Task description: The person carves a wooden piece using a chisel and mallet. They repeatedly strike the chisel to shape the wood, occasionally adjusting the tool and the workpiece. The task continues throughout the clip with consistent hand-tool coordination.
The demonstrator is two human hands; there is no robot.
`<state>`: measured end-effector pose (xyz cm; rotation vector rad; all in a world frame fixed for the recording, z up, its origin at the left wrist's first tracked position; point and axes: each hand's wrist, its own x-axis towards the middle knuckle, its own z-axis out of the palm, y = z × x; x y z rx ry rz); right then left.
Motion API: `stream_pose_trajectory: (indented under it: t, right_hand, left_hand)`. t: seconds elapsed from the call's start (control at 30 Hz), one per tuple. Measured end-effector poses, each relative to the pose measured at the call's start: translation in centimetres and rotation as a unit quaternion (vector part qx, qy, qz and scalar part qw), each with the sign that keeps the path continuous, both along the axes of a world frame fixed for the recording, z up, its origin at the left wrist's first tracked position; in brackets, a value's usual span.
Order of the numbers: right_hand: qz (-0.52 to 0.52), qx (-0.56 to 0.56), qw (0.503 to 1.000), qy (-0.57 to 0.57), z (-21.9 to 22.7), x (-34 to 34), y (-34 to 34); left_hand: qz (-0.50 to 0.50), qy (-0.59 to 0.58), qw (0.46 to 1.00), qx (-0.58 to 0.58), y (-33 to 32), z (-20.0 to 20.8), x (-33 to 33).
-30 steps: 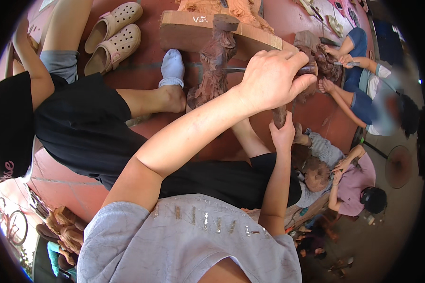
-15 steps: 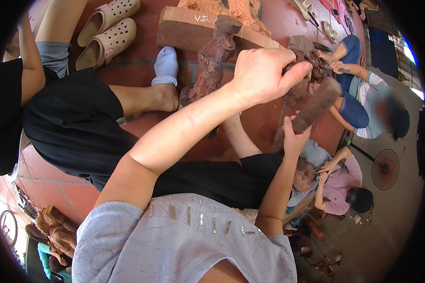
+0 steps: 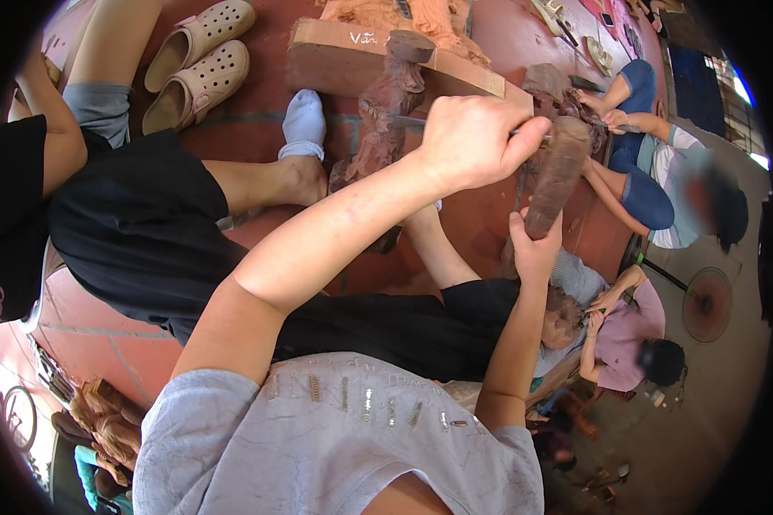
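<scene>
Shirt: grey top (image 3: 343, 446) with a row of shiny strips is filling the near foreground.
Lap: black trousers (image 3: 378, 335) are spreading across, knees apart.
Right grip: the right grip (image 3: 538, 245) is wrapping around the lower end of a brown wooden mallet (image 3: 558, 176), thumb lying along it.
Mallet: it is standing nearly upright in view, its thick top just beside the left thumb; whether it is touching the chisel, cannot tell.
Left grip: the left grip (image 3: 481, 142) is clenching a chisel (image 3: 410, 122), fist mostly hiding the handle, back of the hand facing up.
Chisel: thin metal blade is pointing left toward the dark carved figure (image 3: 388, 107); tip contact is too small to tell.
Dark carved figure: it is standing slightly tilted in view, just left of the fist, round-topped, reddish-brown, beside a blue sock (image 3: 304, 120).
Floor: red tiles (image 3: 481, 221) are running underneath.
Clogs: 2 beige clogs (image 3: 204, 86) are lying upper left, side by side.
Light carving: orange-toned wood (image 3: 442, 30) is sitting on a thick plank base (image 3: 343, 64), beyond the figure.
Co-workers: 1 person in blue trousers (image 3: 640, 193) is holding a tool at another dark carving (image 3: 547, 79); 1 in a pink shirt (image 3: 631, 335) is sitting lower right.
Fan: round fan (image 3: 707, 305) is standing behind them.
</scene>
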<state>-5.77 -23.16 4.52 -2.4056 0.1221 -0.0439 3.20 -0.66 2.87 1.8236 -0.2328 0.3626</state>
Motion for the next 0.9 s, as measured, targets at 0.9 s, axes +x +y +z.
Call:
stream_pose_trajectory:
  t: [0.9]
  right_hand:
    - [0.205,-0.223,0.910,-0.283,-3.8,-2.4,-4.1]
  left_hand:
    - [-0.322,-0.242,0.889,0.216,2.8,-6.7,-6.9]
